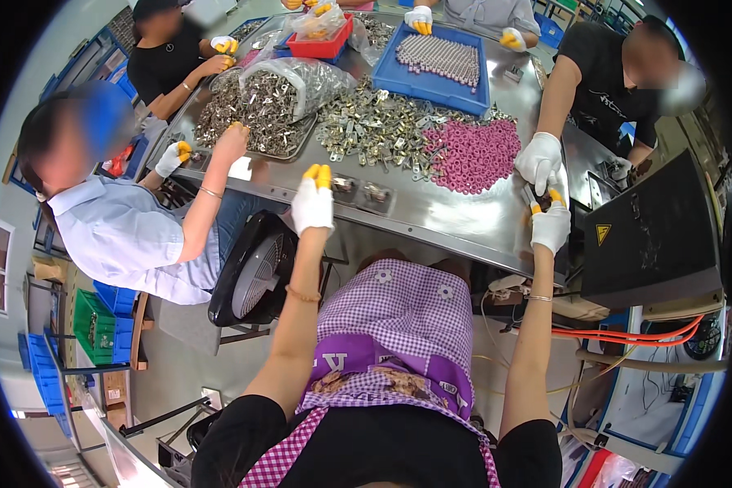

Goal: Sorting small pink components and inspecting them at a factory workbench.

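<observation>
My left hand (313, 203), in a white glove with yellow fingertips, is raised at the near table edge. Its fingers point away from me, and nothing shows in them. Just right of it lie small round metal parts (374, 192) in clear shallow holders. My right hand (551, 225), gloved alike, reaches to the table's right edge with its fingers closed around something small and dark that I cannot make out. Right beside it is a co-worker's white-gloved hand (538, 160). Pink ring-shaped pieces (473, 156) lie heaped left of these hands, against a pile of metal clips (374, 134).
A blue tray (484, 102) with rows of pale pieces stands at the back. Left of it are a clear bag (301, 85) of metal parts and a red bin (321, 46). A dark machine box (655, 236) stands at right. Several co-workers surround the metal table (431, 213).
</observation>
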`<action>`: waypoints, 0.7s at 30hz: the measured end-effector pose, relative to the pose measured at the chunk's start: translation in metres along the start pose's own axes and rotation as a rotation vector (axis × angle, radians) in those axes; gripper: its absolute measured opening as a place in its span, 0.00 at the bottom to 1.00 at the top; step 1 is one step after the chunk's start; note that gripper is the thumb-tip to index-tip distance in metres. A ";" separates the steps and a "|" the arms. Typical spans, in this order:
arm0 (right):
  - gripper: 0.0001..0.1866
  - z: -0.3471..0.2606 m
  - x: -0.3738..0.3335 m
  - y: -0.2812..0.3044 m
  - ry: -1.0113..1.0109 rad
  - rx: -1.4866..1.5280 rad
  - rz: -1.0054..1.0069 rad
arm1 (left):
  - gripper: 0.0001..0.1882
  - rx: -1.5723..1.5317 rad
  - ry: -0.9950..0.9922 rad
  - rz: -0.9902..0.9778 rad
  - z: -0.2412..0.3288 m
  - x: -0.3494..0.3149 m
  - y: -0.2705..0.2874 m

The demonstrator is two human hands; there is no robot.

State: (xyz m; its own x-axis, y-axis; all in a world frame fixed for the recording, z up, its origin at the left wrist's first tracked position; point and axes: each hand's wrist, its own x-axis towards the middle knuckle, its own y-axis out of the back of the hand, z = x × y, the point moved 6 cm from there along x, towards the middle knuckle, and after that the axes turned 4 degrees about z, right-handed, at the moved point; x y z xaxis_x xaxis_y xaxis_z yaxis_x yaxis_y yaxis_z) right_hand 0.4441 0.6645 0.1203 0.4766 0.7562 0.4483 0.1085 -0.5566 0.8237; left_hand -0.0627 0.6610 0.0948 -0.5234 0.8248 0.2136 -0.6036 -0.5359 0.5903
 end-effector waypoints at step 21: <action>0.11 -0.128 -0.047 -0.019 0.567 0.084 -0.194 | 0.16 0.319 -0.146 -0.220 0.047 0.026 -0.058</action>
State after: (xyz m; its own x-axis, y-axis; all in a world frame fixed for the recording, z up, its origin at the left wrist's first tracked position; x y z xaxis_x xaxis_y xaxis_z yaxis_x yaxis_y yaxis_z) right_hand 0.3082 0.6836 0.1280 -0.0961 0.8994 0.4265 0.2262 -0.3975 0.8893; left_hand -0.0129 0.7223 0.1024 -0.2983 0.9427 0.1498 -0.4630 -0.2801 0.8410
